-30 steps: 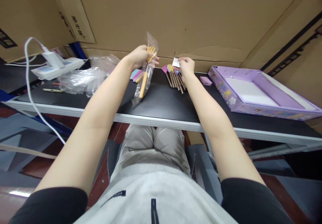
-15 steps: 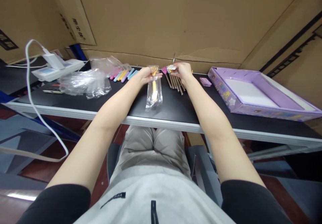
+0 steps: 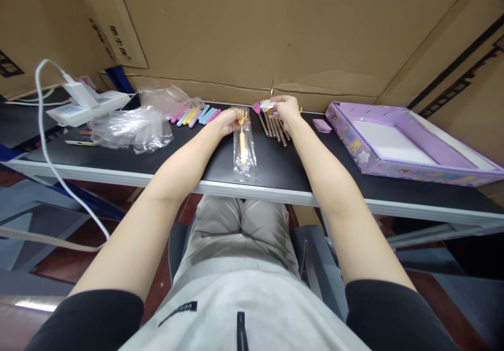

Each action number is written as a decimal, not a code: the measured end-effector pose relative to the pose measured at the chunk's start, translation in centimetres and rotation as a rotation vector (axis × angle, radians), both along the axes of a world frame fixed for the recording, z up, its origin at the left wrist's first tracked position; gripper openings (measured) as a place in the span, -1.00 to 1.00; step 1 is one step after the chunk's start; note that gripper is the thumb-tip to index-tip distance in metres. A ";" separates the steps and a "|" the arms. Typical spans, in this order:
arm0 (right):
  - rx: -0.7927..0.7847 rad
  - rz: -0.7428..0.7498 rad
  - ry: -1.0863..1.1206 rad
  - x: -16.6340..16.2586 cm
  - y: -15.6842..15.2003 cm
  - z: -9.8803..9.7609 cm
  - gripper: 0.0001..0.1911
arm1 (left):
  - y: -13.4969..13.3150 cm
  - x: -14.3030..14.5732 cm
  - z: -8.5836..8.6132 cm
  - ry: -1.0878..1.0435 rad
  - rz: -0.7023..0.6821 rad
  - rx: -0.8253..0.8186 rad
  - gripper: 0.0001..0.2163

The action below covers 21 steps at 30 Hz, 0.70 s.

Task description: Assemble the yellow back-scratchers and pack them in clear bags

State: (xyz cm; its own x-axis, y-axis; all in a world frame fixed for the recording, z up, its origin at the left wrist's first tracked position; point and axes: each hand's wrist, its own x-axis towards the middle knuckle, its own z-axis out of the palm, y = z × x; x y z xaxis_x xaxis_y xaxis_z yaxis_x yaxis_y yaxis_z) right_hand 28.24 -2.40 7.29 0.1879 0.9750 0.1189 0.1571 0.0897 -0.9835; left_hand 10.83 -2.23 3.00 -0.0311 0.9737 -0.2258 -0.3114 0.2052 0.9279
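My left hand (image 3: 227,119) pinches the top of a clear plastic bag (image 3: 243,151) that lies flat on the black table (image 3: 275,167). Inside the bag is a yellow claw-headed stick (image 3: 242,140). My right hand (image 3: 286,109) is closed on a small white card (image 3: 268,104) just above the heads of a row of several metal sticks with coloured claw tips (image 3: 273,123). Both hands are near the table's far edge, a little apart.
Several pastel handles (image 3: 196,115) and crumpled clear bags (image 3: 129,128) lie at the left. A white power strip with a cable (image 3: 84,107) sits far left. A purple box tray (image 3: 397,143) and a small pink packet (image 3: 322,125) lie at the right. Cardboard walls stand behind.
My left hand lowered the bagged yellow stick from the air and laid it flat on the table. My right hand stayed over the stick heads with the card.
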 end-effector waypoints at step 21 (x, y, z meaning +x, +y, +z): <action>0.051 0.023 -0.270 0.2 1.1 -1.4 -0.73 | -0.1 -0.5 0.0 0.072 0.055 0.046 -0.82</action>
